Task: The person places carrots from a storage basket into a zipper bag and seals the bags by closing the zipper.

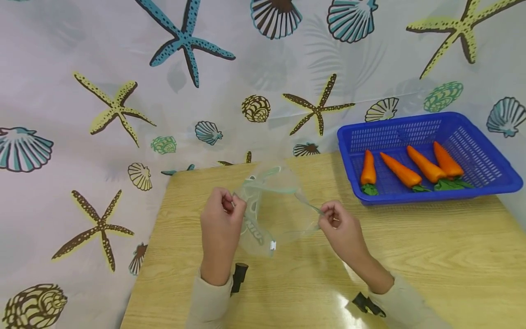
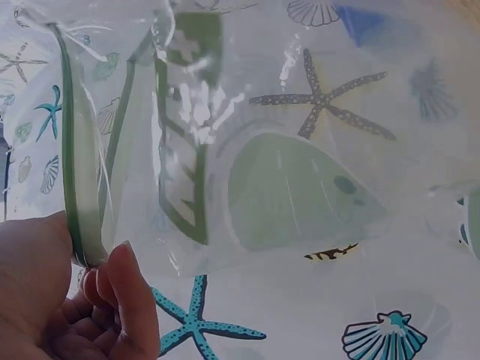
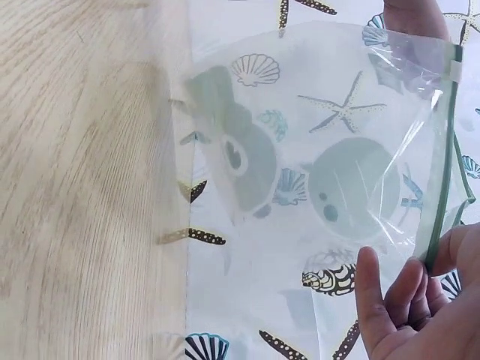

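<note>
A clear plastic zip bag with pale green print and a green zip strip hangs above the wooden table between both hands. My left hand pinches one side of its mouth. My right hand pinches the other side, and the mouth is pulled apart. In the left wrist view the bag fills the frame, its green strip held between my thumb and fingers. In the right wrist view the bag spreads wide, with the strip pinched by my fingers at the lower right.
A blue plastic basket at the table's back right holds several orange toy carrots with green tops. A curtain with starfish and shells hangs behind and to the left. The wooden table stretches right of my hands.
</note>
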